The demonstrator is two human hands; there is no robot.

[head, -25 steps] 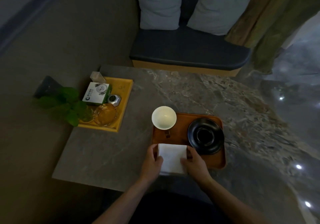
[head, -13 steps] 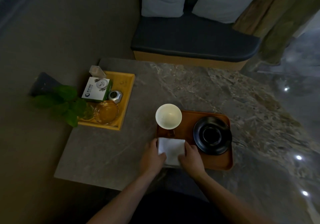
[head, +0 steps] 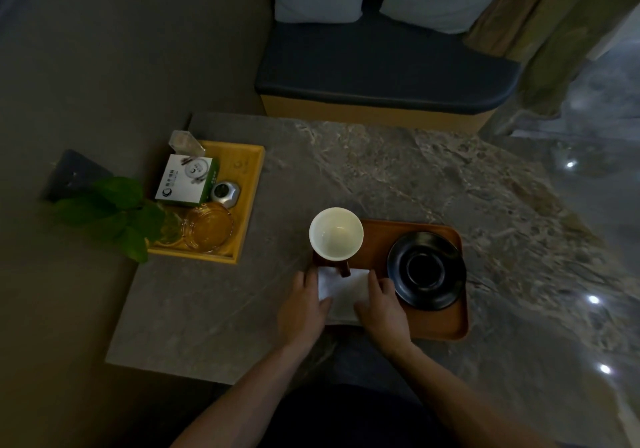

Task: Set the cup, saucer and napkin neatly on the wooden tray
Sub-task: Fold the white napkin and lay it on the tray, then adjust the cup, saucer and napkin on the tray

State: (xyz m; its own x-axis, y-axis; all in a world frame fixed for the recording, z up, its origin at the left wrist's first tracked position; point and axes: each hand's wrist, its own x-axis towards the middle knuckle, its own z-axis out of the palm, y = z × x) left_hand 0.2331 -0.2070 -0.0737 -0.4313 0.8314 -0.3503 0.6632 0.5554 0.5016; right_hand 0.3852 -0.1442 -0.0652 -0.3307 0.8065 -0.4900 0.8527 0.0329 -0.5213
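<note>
A brown wooden tray [head: 436, 324] lies on the marble table near me. A white cup [head: 336, 233] with a dark handle stands at the tray's far left corner. A black saucer [head: 426, 270] rests on the tray's right half. The folded white napkin [head: 343, 291] lies flat on the tray's near left part, just below the cup. My left hand [head: 302, 309] presses on the napkin's left edge and my right hand [head: 382, 309] on its right edge, fingers flat and spread. The napkin's near corners are hidden under my hands.
A yellow tray [head: 247, 184] at the table's left holds a white and green box [head: 187, 184], a glass ashtray [head: 207, 227], a small metal object and a leafy plant [head: 110, 212]. Beyond the table stands a dark bench [head: 381, 66] with two pale cushions.
My hands have slid the napkin forward from the tray's near edge up toward the cup. Cup and saucer stay in place; the camera has tilted lower.
</note>
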